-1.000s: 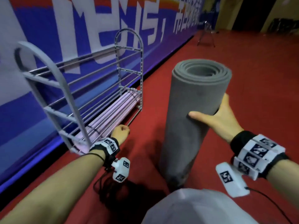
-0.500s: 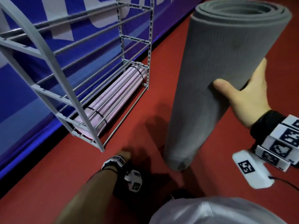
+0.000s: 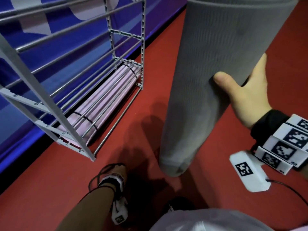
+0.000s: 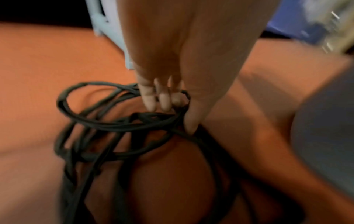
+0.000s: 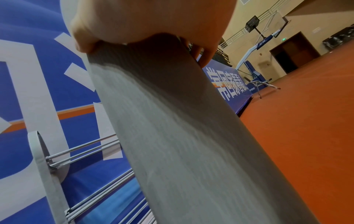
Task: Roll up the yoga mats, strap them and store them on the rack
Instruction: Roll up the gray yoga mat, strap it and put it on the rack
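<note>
A rolled grey yoga mat stands on end on the red floor, leaning slightly. My right hand grips its side, thumb in front, fingers hidden behind the roll. The right wrist view shows the same grey yoga mat under my right hand. Low on the floor, my left hand reaches a tangle of black straps. In the left wrist view my left hand pinches these straps between fingers and thumb. A strapped pink mat lies on the bottom shelf of the grey rack.
The rack stands against a blue padded wall on the left; its upper shelves hold nothing. Red floor stretches to the right. A folding stand and a basketball hoop base are far off along the wall.
My left hand dropped from beside the rack's bottom shelf to the floor and took hold of the black straps. My head moved lower and closer. The right hand kept gripping the grey mat.
</note>
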Demonstrator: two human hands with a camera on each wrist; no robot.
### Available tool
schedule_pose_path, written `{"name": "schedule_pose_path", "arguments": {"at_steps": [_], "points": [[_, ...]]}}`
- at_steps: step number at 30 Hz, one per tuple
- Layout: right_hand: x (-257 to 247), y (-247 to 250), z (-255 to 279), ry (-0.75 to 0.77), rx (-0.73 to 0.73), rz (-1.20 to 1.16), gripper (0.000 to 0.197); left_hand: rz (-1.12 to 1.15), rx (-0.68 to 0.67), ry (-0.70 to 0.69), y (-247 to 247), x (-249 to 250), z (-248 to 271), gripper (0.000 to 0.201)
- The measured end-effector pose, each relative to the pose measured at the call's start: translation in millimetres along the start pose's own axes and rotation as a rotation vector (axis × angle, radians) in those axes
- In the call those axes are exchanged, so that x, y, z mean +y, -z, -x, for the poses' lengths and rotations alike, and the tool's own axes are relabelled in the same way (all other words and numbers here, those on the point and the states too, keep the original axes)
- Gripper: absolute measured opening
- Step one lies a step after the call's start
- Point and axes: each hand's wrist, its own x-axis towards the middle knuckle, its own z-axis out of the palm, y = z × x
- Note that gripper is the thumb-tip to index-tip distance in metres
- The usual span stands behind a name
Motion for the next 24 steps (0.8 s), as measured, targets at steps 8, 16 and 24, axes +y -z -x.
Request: {"name": "schedule_pose_path", "arguments": {"at_steps": [8,16,24], "points": [[-5,3,1,-0.049,-0.018,-0.045,0.11,0.247,0.025,-0.025,21,-11,-22,0.038],[-22,18,15,-0.095,-0.075,-0.014,0.114,0.762,0.113,0.031,114,-7,45,0.033],[-45,33,12,-0.218,-0.221,0.047,0.124,1.488,0.088,-0.241,231,35,133,0.027]]}}
